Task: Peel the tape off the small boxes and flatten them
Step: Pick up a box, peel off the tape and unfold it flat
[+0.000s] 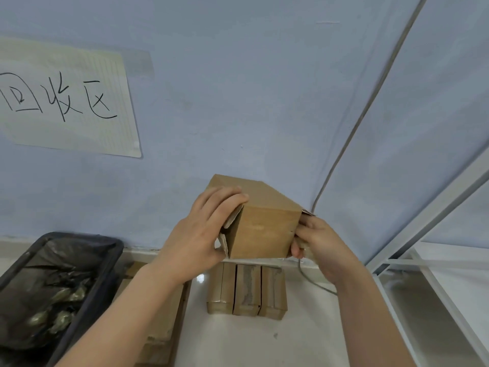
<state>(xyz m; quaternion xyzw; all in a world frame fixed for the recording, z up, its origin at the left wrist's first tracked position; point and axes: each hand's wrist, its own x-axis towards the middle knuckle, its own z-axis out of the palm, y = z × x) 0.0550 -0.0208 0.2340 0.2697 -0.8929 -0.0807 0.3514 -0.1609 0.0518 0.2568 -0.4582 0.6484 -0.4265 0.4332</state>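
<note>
Small cardboard box (260,223) held up mid-air before a blue wall, left hand (201,234) gripping its opened left end, right hand (316,242) clutching the right end flaps. Not yet flattened. Three boxes (246,291) waiting below; flattened cardboard stack (161,313) beside.

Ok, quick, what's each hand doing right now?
Left hand: grips the small box at its open end.
Right hand: grips the box's other end.

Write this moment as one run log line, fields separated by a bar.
stage: opening box | left hand: grips cardboard box, open end | right hand: grips other end | three boxes: on floor below
</note>
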